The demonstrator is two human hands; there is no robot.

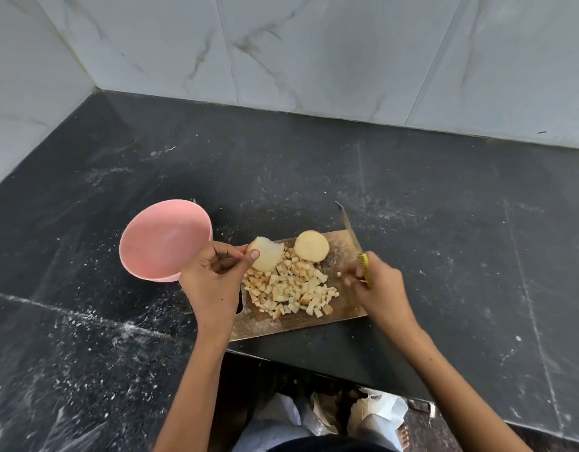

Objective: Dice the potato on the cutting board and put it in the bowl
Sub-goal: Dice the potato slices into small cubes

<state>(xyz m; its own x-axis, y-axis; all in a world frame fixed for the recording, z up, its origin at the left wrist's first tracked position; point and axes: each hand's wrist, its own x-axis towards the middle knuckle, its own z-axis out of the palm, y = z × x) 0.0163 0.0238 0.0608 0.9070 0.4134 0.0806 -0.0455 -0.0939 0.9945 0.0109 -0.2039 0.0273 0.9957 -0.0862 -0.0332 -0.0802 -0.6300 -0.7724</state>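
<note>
Beside board edge [353, 318], bowl [164, 239] (apart)

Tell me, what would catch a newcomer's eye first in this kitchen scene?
Probably the pile of diced potato heaped mid-way along the wooden cutting board, with two uncut potato pieces behind it. The left hand pinches one potato piece at the board's left end, while the right hand holds a yellow-handled knife. Left of the board sits an empty pink bowl on the dark counter.
</note>
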